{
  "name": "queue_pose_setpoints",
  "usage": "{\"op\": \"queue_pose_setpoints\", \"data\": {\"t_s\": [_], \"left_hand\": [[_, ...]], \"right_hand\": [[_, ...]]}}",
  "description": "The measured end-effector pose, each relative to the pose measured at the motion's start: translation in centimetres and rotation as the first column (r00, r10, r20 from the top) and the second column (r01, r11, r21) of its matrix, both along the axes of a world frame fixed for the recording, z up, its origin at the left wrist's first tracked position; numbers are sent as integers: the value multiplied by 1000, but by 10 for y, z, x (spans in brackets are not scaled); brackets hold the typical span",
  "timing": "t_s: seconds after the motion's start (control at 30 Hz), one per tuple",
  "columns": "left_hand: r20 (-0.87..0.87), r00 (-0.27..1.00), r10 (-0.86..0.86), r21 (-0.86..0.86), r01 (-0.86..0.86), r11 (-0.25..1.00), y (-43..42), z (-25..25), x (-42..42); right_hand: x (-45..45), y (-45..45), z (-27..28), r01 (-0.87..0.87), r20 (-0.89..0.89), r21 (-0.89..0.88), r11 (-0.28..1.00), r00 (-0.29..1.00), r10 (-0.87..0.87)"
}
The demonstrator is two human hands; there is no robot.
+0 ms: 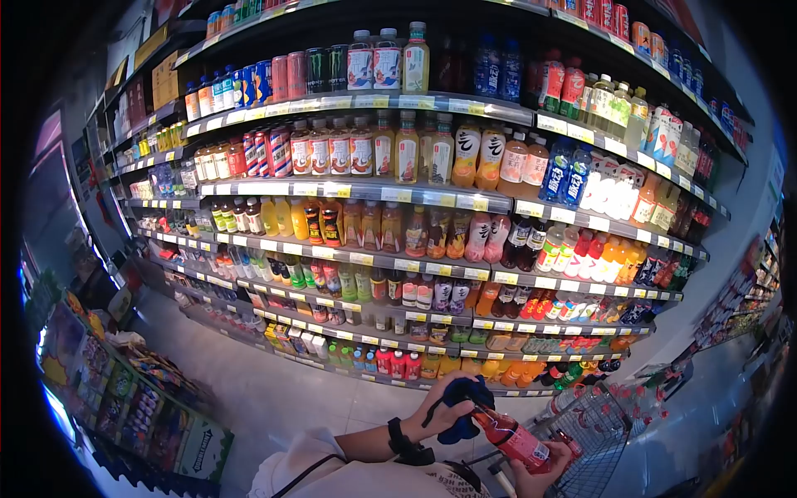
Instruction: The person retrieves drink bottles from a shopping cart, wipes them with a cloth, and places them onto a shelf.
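Note:
Across the bottom of the head view, my left hand (444, 407) is closed on a dark blue cloth (462, 422), close to the top end of a red bottle. The red bottle (513, 438) is tilted, its top toward my left hand. My right hand (544, 471) grips the lower end of that bottle, beside its pink label. A black band is on my left wrist. Whether my left fingers also touch the bottle cannot be made out.
Drink shelves (357, 187) with bottles and cans span the view ahead. A wire cart (594, 432) holding clear bottles stands at the lower right. A low snack display (137, 407) is at the lower left. Grey floor (241, 353) lies between.

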State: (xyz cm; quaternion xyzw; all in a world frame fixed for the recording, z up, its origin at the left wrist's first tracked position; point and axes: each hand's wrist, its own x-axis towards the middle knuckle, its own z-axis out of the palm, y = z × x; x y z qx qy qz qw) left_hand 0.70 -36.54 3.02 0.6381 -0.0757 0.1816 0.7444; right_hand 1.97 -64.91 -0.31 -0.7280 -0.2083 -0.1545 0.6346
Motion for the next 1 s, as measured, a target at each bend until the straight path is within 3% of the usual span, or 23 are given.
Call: {"op": "queue_pose_setpoints", "data": {"t_s": [0.03,0.1,0.17,0.2,0.23,0.3,0.33,0.43,0.5,0.53,0.63,0.7,0.73,0.8,0.83,0.9,1.0], "left_hand": [[-14,999,36,12,-36,999,-3,-3,1],[154,985,79,19,-83,996,-14,-1,0],[331,943,43,31,-56,998,-20,1,0],[419,907,-45,118,-5,993,-20,7,-1],[523,844,-120,264,-26,964,-19,19,-2],[615,749,-245,339,29,940,-32,35,-4],[642,714,-278,345,55,937,-41,38,-4],[568,770,-291,271,159,949,-59,39,-9],[411,885,-217,65,209,976,-69,26,-10],[323,935,-147,7,153,988,-74,15,-10],[45,999,-4,-62,7,998,-78,10,-12],[38,997,66,-8,-65,998,-73,-3,-7],[40,998,54,-17,-53,998,-73,3,-6],[48,998,34,-81,-30,996,-77,18,-8],[51,998,36,-135,-29,990,-80,21,-5],[42,997,72,-166,-64,984,-76,10,1],[26,996,80,-110,-76,991,-70,3,7]], "right_hand": [[4,-5,-11,-43,-132,65,997,990,52],[10,-16,-40,-96,-378,202,975,910,168],[4,-18,-8,-194,-594,377,906,699,397],[0,-20,3,-214,-662,472,855,554,504],[-2,-26,-1,-260,-643,496,829,532,551],[-7,-43,-13,-350,-599,541,765,478,642],[-11,-49,-10,-323,-630,518,792,482,609],[-26,-51,-1,-200,-562,395,897,720,408],[-24,-54,6,-123,-265,92,988,954,143],[-20,-53,11,-26,-65,-45,999,998,23],[-21,-48,26,122,173,-137,983,980,-98],[-21,-58,-1,-113,-65,-19,993,992,112],[-21,-58,-6,-143,-62,16,990,988,143],[-19,-61,0,-194,26,-84,977,980,197],[-23,-59,2,-240,-13,-31,970,971,240],[-23,-63,-3,-212,43,-186,959,974,223],[-27,-56,6,-278,-30,-125,952,961,276]]}}
